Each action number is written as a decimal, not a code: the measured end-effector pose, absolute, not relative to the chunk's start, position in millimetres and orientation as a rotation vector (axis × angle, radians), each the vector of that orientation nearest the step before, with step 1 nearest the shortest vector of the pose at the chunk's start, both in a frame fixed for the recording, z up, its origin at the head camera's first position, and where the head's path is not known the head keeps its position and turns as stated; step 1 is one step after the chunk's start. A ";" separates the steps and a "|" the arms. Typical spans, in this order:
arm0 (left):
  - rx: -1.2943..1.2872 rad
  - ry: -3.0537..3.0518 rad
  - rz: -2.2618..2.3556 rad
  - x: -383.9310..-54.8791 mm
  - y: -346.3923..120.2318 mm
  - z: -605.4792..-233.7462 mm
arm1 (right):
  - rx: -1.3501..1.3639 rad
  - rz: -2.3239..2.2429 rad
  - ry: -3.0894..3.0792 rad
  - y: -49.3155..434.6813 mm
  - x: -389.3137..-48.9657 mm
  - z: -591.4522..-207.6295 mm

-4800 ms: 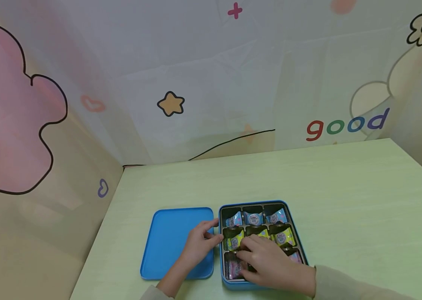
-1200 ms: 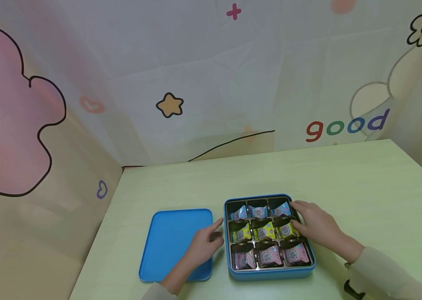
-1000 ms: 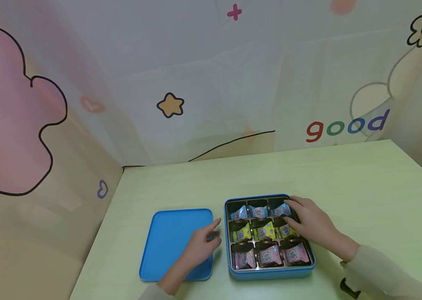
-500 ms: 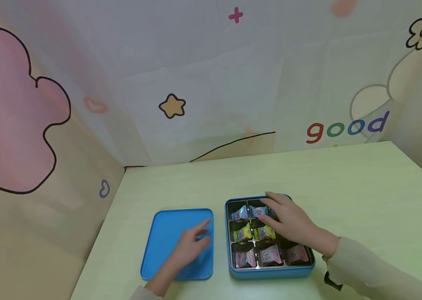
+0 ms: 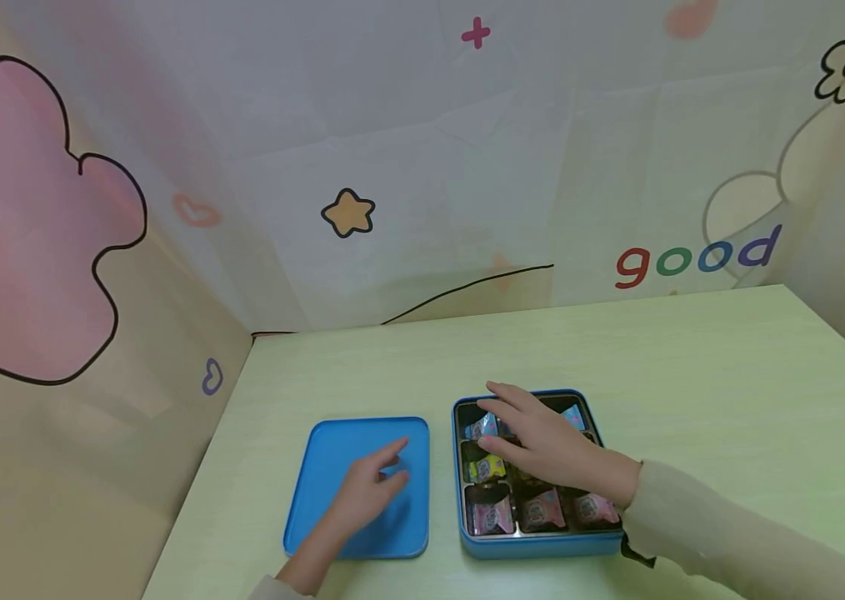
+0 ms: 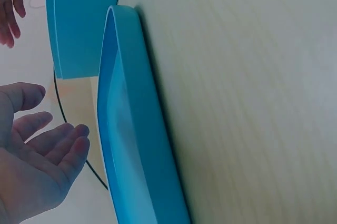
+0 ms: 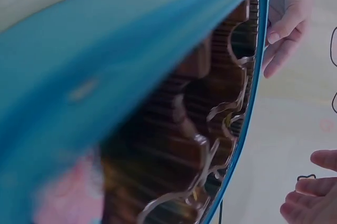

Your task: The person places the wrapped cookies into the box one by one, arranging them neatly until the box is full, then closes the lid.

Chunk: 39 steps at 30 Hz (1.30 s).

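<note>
A blue square tin stands lidless on the table, its dark divided insert holding wrapped candies. Blue-wrapped candies lie in the far row, yellow ones in the middle, pink ones in the near row. My right hand hovers palm down across the tin, fingers spread and holding nothing, hiding several middle and far candies. Left of the tin lies the flat blue lid. Over it hangs my left hand, fingers loosely extended; the left wrist view shows its palm with nothing in it, apart from the lid.
Both lid and tin sit on a pale green table, with a narrow gap between them. A printed cloth backdrop rises behind the table's far edge and along its sides.
My right hand, among the near candies at first, was later at the tin's right rim and has swept left over it. My left hand has drawn back from the tin to above the lid.
</note>
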<state>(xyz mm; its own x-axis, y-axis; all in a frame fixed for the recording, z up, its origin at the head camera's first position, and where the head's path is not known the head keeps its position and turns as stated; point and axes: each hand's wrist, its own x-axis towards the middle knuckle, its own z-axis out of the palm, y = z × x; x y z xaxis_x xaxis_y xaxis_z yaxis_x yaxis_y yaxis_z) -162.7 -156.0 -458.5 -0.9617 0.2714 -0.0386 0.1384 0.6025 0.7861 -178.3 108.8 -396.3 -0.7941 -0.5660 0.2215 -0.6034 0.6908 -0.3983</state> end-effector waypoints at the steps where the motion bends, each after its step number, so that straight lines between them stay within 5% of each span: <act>1: 0.341 2.685 1.286 -162.7 -157.3 -458.3 | 0.985 0.743 -2.826 106.8 -178.9 -395.2; 15: 0.239 2.783 1.286 -159.1 -177.7 -447.3 | 1.163 1.200 -2.915 79.9 -190.9 -387.6; 39: -0.039 2.895 1.220 -160.1 -211.4 -450.1 | 1.197 0.642 -3.071 36.0 -200.7 -412.6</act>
